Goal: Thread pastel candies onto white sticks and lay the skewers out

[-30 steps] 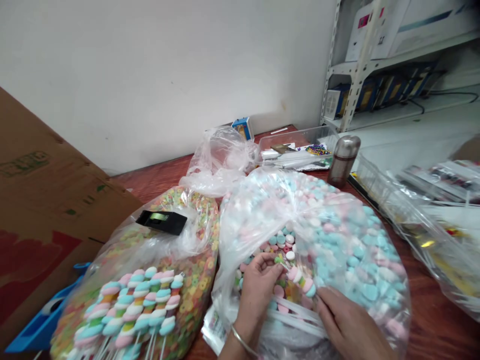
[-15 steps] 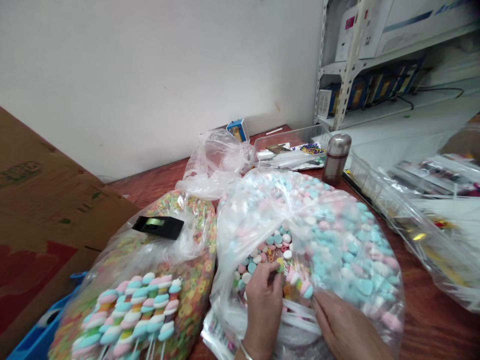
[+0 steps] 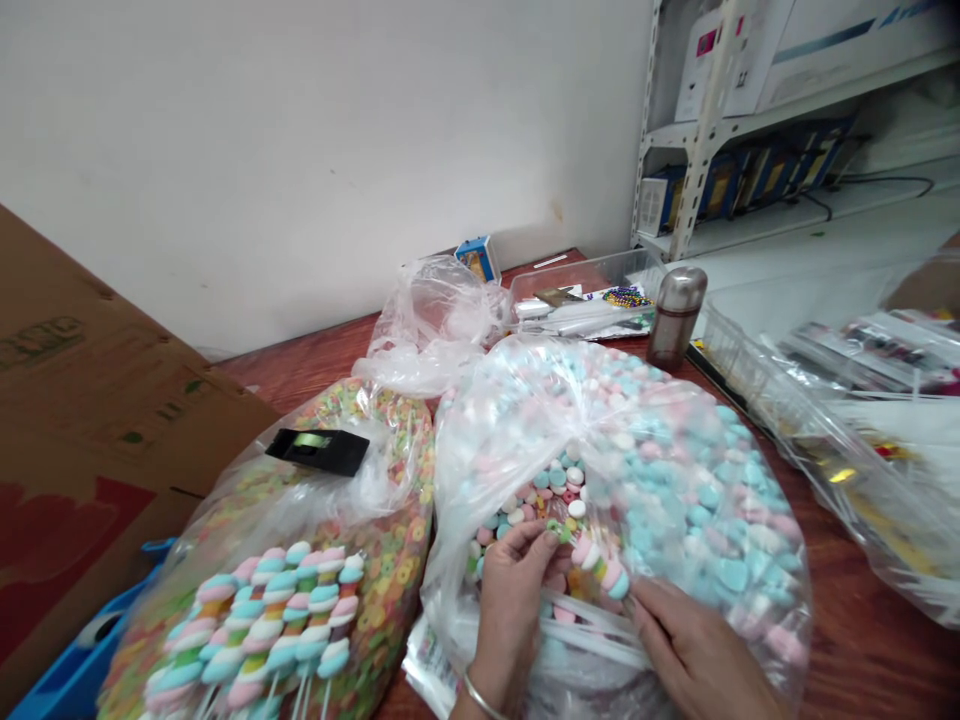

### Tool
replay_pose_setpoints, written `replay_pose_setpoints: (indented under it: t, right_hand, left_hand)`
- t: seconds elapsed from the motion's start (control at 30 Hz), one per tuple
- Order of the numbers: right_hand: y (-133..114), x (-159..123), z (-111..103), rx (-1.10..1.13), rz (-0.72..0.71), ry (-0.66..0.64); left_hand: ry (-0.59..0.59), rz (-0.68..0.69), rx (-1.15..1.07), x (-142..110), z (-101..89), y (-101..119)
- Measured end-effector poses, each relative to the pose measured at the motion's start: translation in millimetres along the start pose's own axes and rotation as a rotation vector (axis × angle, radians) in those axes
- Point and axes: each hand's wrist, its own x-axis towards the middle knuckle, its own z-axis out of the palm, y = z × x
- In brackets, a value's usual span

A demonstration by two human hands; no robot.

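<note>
My right hand (image 3: 686, 635) grips the stick end of a candy skewer (image 3: 600, 563), threaded with pink, white, yellow and blue pieces. Thumb and finger of my left hand (image 3: 514, 585) pinch a small green gummy ring (image 3: 556, 529) at the skewer's free tip; whether the tip is through it I cannot tell. Both hands are over the torn opening of a big clear bag of marshmallows (image 3: 712, 485), where loose pink, white and blue marshmallows (image 3: 559, 478) show. White sticks (image 3: 592, 620) lie on the bag beneath my hands.
Several filled skewers (image 3: 262, 620) rest on a bag of gummy rings (image 3: 401, 560) at left, with a black holder (image 3: 319, 452) on it. A metal-topped bottle (image 3: 675, 318), clear trays (image 3: 780, 400) and a cardboard box (image 3: 97, 400) stand around. A shelf (image 3: 697, 135) rises behind.
My left hand has shifted slightly left and its fingers have turned about the gummy ring by the skewer's tip. The right hand and skewer stay nearly in place.
</note>
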Motion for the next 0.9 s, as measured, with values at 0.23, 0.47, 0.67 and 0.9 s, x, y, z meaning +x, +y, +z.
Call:
replay_pose_setpoints:
  t: [0.23,0.47,0.67,0.9]
  right_hand:
    - [4,-3,9,-0.091,-0.005,-0.034]
    - [-10,3,16,0.126,-0.166,0.044]
    - [-1,-8,17,0.051,-0.091,-0.053]
    - [-14,-8,26,0.079,-0.123,-0.07]
  left_hand:
    - [-0.095,-0.032,-0.032,1,-5.0,-3]
    - [-0.405,-0.189,-0.448,-13,9.4,10]
    - [-0.356,-0.113,-0.433,-27,10.2,-3]
    - [-0.276,-0.098,-0.447,-38,16.4,-28]
